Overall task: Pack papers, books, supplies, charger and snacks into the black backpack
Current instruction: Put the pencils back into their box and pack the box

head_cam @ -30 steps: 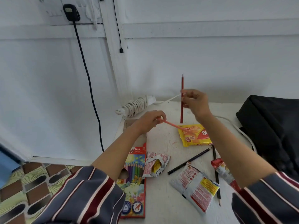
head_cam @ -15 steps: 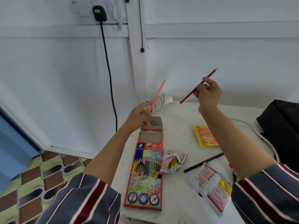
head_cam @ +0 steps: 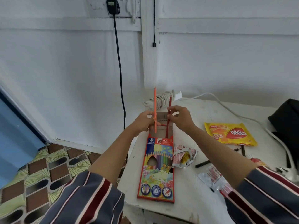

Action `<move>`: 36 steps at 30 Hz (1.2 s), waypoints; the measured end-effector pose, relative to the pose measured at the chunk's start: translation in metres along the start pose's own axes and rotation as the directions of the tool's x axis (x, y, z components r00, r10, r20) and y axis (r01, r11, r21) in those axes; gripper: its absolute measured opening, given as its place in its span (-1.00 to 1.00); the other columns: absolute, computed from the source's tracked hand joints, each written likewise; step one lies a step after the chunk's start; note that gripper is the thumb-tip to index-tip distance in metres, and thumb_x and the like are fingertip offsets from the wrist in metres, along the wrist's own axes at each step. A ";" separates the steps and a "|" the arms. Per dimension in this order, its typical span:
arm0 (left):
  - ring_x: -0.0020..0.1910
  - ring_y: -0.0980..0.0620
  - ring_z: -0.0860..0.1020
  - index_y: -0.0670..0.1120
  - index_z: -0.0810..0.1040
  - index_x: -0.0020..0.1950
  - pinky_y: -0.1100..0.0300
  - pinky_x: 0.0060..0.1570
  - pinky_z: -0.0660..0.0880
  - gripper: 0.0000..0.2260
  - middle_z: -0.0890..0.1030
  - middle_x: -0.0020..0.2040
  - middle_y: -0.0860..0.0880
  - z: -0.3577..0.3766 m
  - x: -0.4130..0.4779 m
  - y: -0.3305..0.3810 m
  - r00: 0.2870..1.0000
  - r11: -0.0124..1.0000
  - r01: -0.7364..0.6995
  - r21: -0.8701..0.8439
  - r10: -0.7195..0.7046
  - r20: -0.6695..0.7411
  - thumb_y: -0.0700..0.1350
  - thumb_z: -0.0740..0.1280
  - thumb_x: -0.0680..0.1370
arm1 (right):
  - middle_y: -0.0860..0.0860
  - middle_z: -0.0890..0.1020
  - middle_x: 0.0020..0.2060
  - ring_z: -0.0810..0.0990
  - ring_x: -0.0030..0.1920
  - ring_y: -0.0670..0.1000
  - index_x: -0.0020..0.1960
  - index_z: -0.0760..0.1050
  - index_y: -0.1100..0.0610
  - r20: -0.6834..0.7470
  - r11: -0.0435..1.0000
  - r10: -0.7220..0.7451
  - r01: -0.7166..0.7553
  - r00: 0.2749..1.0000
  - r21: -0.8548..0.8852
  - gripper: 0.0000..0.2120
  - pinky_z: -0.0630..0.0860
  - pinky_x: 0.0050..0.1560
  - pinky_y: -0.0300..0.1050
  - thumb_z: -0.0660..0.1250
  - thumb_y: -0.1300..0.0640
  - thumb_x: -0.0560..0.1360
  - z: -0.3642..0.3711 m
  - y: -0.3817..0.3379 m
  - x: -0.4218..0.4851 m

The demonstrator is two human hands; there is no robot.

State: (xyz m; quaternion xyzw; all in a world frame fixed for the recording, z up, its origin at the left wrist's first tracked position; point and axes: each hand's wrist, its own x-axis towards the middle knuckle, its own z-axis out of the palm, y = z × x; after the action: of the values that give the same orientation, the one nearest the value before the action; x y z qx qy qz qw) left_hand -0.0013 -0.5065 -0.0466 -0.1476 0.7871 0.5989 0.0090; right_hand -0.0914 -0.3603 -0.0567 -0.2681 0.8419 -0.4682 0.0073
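Observation:
A coloured-pencil box [head_cam: 157, 168] lies on the white table [head_cam: 191, 199] with its top flap open. Above the flap my left hand [head_cam: 144, 122] pinches an orange pencil [head_cam: 155, 101] upright. My right hand [head_cam: 179, 118] pinches a red pencil [head_cam: 168, 125] whose lower end enters the box mouth. The black backpack [head_cam: 286, 125] sits at the table's right edge, partly cut off. A yellow wafer pack [head_cam: 229, 134] lies right of my right arm. A coiled white charger cable [head_cam: 163, 99] rests at the table's far edge.
A crumpled snack wrapper [head_cam: 184, 156] lies beside the box, another packet [head_cam: 213, 177] under my right arm. Black pencils [head_cam: 202, 164] lie on the table. A black plug and cord [head_cam: 119, 62] hang down the wall. Patterned floor [head_cam: 40, 172] lies to the left.
Both hands came down and together over the box's open flap. The pencils, tilted before, now stand upright, and the red one has its lower end in the box.

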 end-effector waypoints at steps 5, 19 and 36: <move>-0.37 0.15 0.49 -0.07 0.36 0.08 0.24 -0.30 0.32 -0.93 0.63 -0.19 -0.03 0.001 0.000 -0.005 1.000 0.999 0.010 0.048 -0.011 0.023 -0.17 0.17 0.61 | 0.21 0.59 -0.04 0.53 -0.04 0.12 0.11 0.56 0.28 0.215 0.955 0.001 0.062 0.977 -0.290 -0.75 0.45 -0.05 -0.14 0.37 0.24 0.44 0.000 -0.001 -0.007; -0.52 0.26 0.52 -0.13 0.35 0.10 0.39 -0.49 0.35 -0.93 0.61 -0.22 -0.05 0.004 0.005 -0.003 0.998 0.994 0.035 0.099 -0.041 0.055 -0.21 0.15 0.62 | 0.02 -0.05 0.53 -0.12 0.52 0.03 0.53 -0.05 0.04 0.589 0.677 0.219 0.314 0.778 -0.665 0.02 -0.28 0.45 0.13 0.38 -0.32 0.29 -0.023 0.005 -0.024; -0.52 0.27 0.54 -0.18 0.34 0.12 0.48 -0.56 0.36 -0.90 0.57 -0.22 -0.06 0.008 -0.002 0.003 0.998 0.996 0.043 0.083 -0.047 0.047 -0.25 0.15 0.61 | 0.05 0.48 0.31 0.37 0.36 0.05 0.32 0.43 0.14 0.564 0.781 0.064 0.310 0.823 -0.542 -0.34 -0.08 0.45 -0.03 0.45 -0.15 0.34 -0.023 -0.003 -0.035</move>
State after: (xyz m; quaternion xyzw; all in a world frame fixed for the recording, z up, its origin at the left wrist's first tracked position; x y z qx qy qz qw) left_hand -0.0013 -0.4977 -0.0453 -0.1500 0.8069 0.5694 0.0479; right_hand -0.0660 -0.3276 -0.0495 -0.4362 0.8874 -0.0711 0.1313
